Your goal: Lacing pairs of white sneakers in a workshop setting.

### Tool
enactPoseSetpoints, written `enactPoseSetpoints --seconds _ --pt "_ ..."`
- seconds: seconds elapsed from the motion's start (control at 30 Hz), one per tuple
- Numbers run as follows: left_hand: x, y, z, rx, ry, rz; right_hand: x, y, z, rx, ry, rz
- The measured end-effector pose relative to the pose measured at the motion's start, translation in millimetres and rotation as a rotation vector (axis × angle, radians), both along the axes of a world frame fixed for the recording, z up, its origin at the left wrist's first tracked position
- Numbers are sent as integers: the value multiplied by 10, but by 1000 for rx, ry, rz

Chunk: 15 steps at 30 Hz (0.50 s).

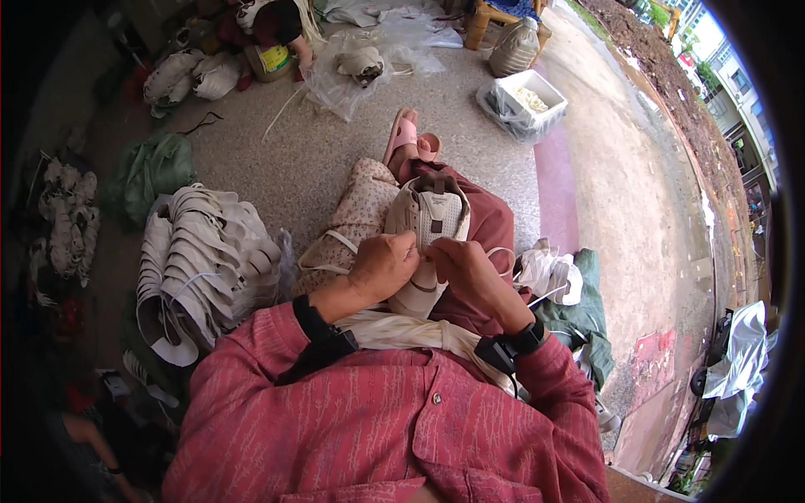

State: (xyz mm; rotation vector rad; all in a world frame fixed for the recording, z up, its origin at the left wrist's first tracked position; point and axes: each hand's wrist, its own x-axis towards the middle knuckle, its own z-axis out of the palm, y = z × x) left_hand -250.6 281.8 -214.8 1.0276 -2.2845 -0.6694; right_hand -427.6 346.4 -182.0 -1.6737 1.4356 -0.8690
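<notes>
likely lacing: my left hand (390, 267) and right hand (465, 263) pinched at the shoe (429, 211), can't tell on what; next probably needs an even lace (342, 241) pull.

Red patterned shirt (356, 419), round button (437, 398); black wristbands (311, 319); maroon trousers (495, 220); pink sandals (406, 132).

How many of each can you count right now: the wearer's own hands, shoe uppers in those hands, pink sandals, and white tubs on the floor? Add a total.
Left hand and right hand: 2
Beige shoe upper in those hands: 1
Pink sandals: 2
White tub: 1
Total: 6
</notes>
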Motion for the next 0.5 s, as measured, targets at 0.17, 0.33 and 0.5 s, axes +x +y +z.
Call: enactPoseSetpoints --seconds 0.17,0.33,0.5 --pt "102 -121 311 -115 -113 -139 -15 18 186 -319 512 101" --pt "121 -465 398 -269 -95 -526 15 -116 204 -411 358 -40" --pt "83 -659 509 -68 -340 -622 -22 -300 -35 165 -247 -118"
